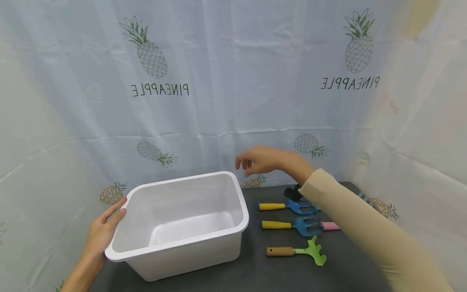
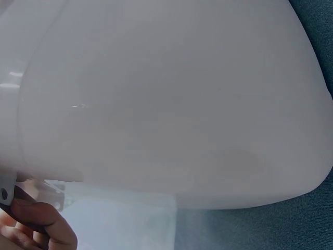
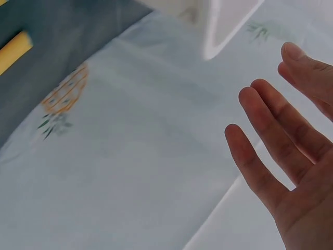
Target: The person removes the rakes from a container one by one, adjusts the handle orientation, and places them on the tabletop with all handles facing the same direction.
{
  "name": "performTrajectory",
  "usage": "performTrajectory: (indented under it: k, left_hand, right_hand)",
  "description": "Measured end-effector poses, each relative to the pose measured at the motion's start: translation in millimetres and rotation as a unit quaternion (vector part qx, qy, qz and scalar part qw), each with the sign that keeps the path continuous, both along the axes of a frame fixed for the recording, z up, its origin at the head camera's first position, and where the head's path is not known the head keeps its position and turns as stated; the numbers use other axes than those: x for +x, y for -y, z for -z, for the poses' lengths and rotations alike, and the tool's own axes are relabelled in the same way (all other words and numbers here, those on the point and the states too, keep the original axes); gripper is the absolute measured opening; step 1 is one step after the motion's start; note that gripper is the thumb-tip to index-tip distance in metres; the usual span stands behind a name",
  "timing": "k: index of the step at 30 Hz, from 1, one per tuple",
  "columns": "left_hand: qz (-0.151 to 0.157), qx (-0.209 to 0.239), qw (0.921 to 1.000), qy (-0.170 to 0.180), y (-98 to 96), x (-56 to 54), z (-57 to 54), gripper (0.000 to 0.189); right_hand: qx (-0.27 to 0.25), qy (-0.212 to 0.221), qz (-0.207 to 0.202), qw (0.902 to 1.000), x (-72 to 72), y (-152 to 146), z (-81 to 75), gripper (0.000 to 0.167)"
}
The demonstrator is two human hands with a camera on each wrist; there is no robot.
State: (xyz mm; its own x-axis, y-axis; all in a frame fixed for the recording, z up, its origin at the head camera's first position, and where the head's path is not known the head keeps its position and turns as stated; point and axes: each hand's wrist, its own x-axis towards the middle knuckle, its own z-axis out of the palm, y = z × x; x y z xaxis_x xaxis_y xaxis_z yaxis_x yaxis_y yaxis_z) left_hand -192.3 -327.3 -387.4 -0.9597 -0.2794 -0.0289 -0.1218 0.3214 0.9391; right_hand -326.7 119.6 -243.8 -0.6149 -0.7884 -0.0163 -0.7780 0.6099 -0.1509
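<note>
A white plastic tub point(image 1: 189, 245) stands tilted slightly in the head view, its inside bare. My left hand point(image 1: 100, 235) grips its left rim, with the thumb and a finger showing at the edge. In the left wrist view the curled fingers of that hand point(image 2: 39, 224) are at the rim, beside the tub's large smooth wall point(image 2: 171, 104). My right hand point(image 1: 262, 160) is raised in the air just past the tub's far right corner, holding nothing. Its fingers point(image 3: 281, 135) are spread and loosely bent in the right wrist view, close to the tub's corner point(image 3: 213, 31).
Right of the tub, on the dark tabletop point(image 1: 251, 280), lie a green hand rake point(image 1: 315, 251) with a wooden handle and two blue garden forks point(image 1: 306, 226) with yellow handles. A pink handle point(image 1: 330, 226) and a black object point(image 1: 292, 192) lie partly behind my sleeve. Pineapple-print curtain point(image 1: 233, 81) surrounds the table.
</note>
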Motion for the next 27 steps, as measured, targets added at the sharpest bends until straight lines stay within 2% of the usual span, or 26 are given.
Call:
performTrajectory:
  k: [6, 11, 19, 27]
  left_hand:
    - [-0.006, 0.005, 0.9999, 0.007, 0.4, -1.0, -0.9, 0.067]
    - [-0.011, 0.006, 0.9999, 0.001, 0.2, -0.5, 0.3, 0.066]
    - [-0.009, -0.001, 1.0, -0.002, -0.1, 0.2, 0.0, 0.066]
    - [-0.008, 0.02, 0.9997, -0.011, 0.0, -0.2, 2.4, 0.066]
  right_hand:
    - [0.002, 0.002, -0.025, 0.9997, 2.2, 34, -7.0, 0.027]
    - [0.003, 0.009, -0.048, 0.9988, 2.7, 61, -5.5, 0.029]
    - [-0.009, 0.033, -0.076, 0.9966, 0.0, 105, 3.2, 0.027]
    - [-0.015, 0.037, -0.107, 0.9935, 2.4, 141, 19.1, 0.022]
